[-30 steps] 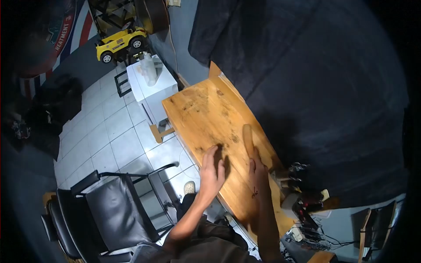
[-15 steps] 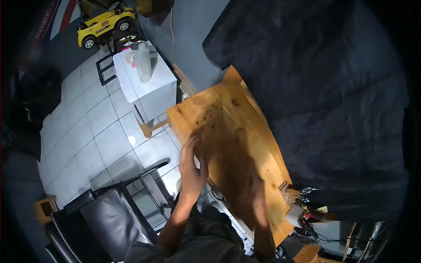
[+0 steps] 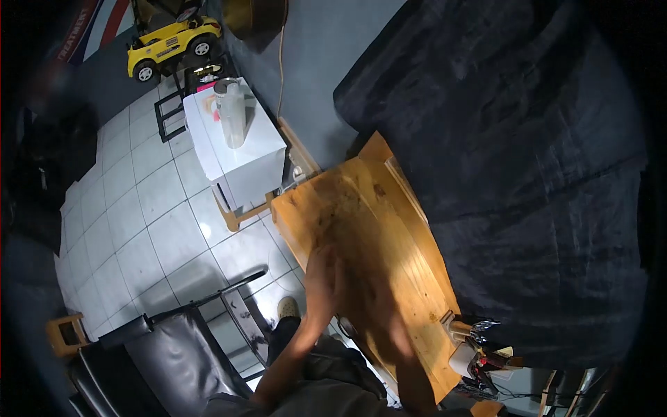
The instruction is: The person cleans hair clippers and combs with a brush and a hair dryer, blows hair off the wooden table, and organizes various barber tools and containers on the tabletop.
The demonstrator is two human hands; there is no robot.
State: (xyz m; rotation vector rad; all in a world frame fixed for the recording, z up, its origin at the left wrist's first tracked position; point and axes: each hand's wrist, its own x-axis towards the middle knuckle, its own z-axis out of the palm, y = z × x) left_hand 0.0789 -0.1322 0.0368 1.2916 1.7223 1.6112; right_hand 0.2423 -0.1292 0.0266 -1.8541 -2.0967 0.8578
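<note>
Table (image 3: 420, 299) beneath your hands presents as timber, judged heavy, stiff and not fragile, its top smooth and perhaps a little slick. Should you need to grip it, its left long edge and far end look the soundest holds; its flat middle offers you nothing to close on. Dark flecks (image 3: 342, 201) lie on the table's top, toward its far end. Whether they are loose bits or stains cannot be told; if loose, expect them to be light and easily scattered, better gathered with flat fingers than pinched.

Your left hand (image 3: 322, 283) is over the table near its left long edge, fingers loosely bent, nothing seen in them. Your right hand (image 3: 381, 307) is nearer the table's middle, in deep shadow; you cannot confirm whether its fingers are released or closed on something. Contact with the table's top is not established for either hand. The flecks sit near, beyond your left fingers toward the table's far end; shadow hides any beneath your palms.

Also noted: white cabinet (image 3: 256, 170) off the table's far left corner, black chair (image 3: 191, 354) off its left edge, dark cloth (image 3: 507, 201) along its right.
</note>
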